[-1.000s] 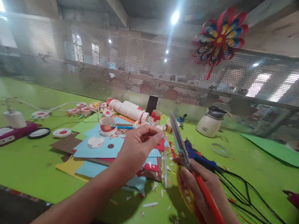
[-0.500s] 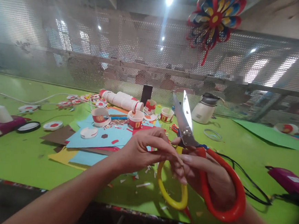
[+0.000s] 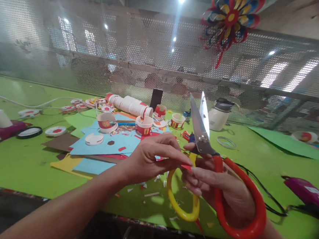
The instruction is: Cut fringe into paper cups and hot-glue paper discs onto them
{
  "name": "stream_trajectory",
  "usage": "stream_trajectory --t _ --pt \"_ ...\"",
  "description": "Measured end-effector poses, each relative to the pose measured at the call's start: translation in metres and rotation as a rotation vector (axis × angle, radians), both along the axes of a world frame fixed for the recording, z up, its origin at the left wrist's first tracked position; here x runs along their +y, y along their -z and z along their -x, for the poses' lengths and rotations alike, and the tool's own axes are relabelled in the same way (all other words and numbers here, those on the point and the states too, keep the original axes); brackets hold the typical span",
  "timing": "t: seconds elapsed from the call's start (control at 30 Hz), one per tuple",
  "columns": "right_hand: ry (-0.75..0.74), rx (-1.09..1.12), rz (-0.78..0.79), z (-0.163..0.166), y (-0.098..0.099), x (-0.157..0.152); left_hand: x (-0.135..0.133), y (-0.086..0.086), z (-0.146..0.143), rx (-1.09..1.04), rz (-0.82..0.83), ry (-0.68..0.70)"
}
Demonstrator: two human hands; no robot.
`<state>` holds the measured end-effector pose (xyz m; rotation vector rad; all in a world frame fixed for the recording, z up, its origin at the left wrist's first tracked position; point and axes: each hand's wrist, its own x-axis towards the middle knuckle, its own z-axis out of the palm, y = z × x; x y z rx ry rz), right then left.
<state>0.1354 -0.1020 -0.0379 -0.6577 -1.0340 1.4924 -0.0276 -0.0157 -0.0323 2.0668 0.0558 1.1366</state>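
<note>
My right hand carries a large pair of scissors with one red and one yellow handle; the parted blades point upward. A small red paper piece shows between the fingertips of both hands. My left hand pinches it from the left, while the right thumb meets its other side. Below the hands, paper scraps are scattered on the green table. To the left lie blue paper sheets with a white round lid and a dark hexagon on top.
Cut paper cups and a row of stacked cups stand behind the sheets. A white bottle is at the back right. Purple power strips lie left, and a purple tool with a black cord lies right.
The red paper piece now shows between my fingertips, where it was hardly visible before. My right hand and the scissors have shifted slightly right.
</note>
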Motion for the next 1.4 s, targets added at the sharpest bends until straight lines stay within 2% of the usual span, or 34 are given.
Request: stream_trajectory --t 0.1,0.23,0.33,0.47,0.67,0.8,0.97,1.03,1.17,1.27,1.4 --pt "0.103 -0.164 -0.03 0.0 0.003 0.005 0.001 0.0 -0.004 0.029 0.146 -0.047" --pt "0.358 -0.425 -0.207 -0.003 0.008 0.012 0.006 0.001 -0.007 0.082 0.528 -0.096" --pt "0.498 -0.516 -0.285 -0.004 0.009 0.013 0.009 0.004 -0.005 0.111 0.711 -0.041" --pt "0.526 -0.551 -0.317 -0.002 0.01 0.014 0.008 0.006 -0.004 0.248 0.892 0.077" --pt "0.518 -0.601 -0.28 0.003 0.009 0.016 0.005 0.008 -0.008 0.185 0.843 0.047" --pt "0.565 -0.676 -0.279 0.002 0.008 0.017 0.007 0.006 -0.008 0.126 0.831 0.005" --pt "0.59 -0.971 -0.253 -0.001 0.001 0.017 0.016 -0.008 0.004 -0.178 0.885 -0.085" --pt "0.54 -1.095 -0.286 0.0 0.001 0.017 0.021 -0.013 0.009 -0.293 0.908 -0.107" --pt "0.444 -1.137 -0.381 0.002 0.009 0.02 0.031 -0.017 0.017 -0.444 0.941 -0.136" --pt "0.473 -1.212 -0.475 0.001 0.016 0.022 0.036 -0.017 0.021 -0.496 0.947 -0.14" --pt "0.442 -1.311 -0.479 -0.003 0.016 0.022 0.038 -0.018 0.025 -0.499 0.951 -0.167"
